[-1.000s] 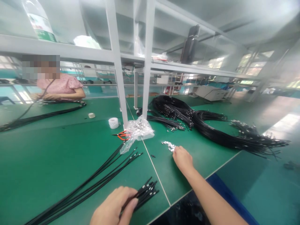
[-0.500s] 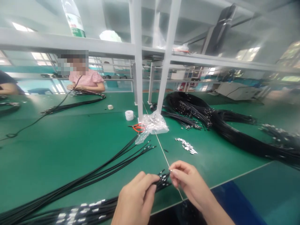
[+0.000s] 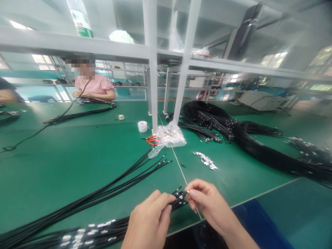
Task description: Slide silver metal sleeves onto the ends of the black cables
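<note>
My left hand (image 3: 151, 216) is closed around a bundle of black cables (image 3: 121, 224) with white bands, near the table's front edge. The cable ends poke out past its fingertips. Just right of them, my right hand (image 3: 207, 204) pinches a small silvery piece (image 3: 188, 192) at the tip of one cable. Farther back lies a loose pile of silvery metal pieces (image 3: 206, 160). More such pieces fill a clear plastic bag (image 3: 171, 134). Several separate black cables (image 3: 103, 193) stretch across the table on the left.
Orange-handled pliers (image 3: 152, 140) and a white tape roll (image 3: 142, 126) lie by the shelf posts (image 3: 153, 86). Large black cable coils (image 3: 254, 148) cover the right side. A person in pink (image 3: 95, 86) sits across the green table (image 3: 77, 152); another person's arm shows far left.
My right hand has moved slightly down and left, and the silvery piece now sits against a cable tip. My left hand keeps its hold on the bundle.
</note>
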{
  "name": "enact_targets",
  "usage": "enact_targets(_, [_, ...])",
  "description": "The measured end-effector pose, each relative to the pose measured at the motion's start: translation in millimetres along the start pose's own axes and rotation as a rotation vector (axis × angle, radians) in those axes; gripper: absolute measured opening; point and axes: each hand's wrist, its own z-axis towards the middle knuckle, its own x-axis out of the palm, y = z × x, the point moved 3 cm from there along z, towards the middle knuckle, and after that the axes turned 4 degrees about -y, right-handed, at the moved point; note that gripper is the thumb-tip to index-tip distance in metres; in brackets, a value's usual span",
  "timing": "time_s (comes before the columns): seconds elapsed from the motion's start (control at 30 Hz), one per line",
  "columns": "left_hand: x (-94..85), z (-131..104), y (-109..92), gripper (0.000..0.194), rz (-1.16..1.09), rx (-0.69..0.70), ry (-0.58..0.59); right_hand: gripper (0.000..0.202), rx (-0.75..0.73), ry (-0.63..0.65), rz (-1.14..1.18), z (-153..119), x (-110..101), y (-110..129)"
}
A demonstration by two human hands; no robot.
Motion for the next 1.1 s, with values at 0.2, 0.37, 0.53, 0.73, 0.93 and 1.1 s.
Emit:
enact_targets(0.2, [-8.3, 4.6, -6.7, 0.031, 0.093, -0.03, 0.099, 0.014, -0.013, -0.007, -0.314, -2.4, 2.9, 14.1])
enact_targets(0.37, [-7.1, 7.9, -3.2, 0.026, -0.113, -0.057, 0.089, 0.015, 0.044, 0.051, -0.267, -3.4, 17.6, 2.9])
enact_targets(0.53, [-4.4, 7.9, 7.6, 0.021, -0.295, -0.119, 0.081, 0.015, 0.041, 0.027, -0.218, -0.4, 28.3, -6.9])
enact_targets(0.73, [-7.1, 29.7, 8.9, 0.02, -0.468, -0.045, 0.397, 0.019, -0.036, -0.053, -0.363, -2.4, 24.8, 4.7])
enact_targets(0.93, [-20.6, 29.6, 27.3, 0.011, -0.274, -0.034, 0.354, 0.022, -0.093, -0.117, -0.429, -3.4, 28.3, 15.3])
enact_targets(1.1, [-59.2, -25.2, 61.9, 0.012, 0.122, -0.152, 0.202, 0.03, -0.035, -0.133, -0.377, 0.9, 16.2, 1.4])
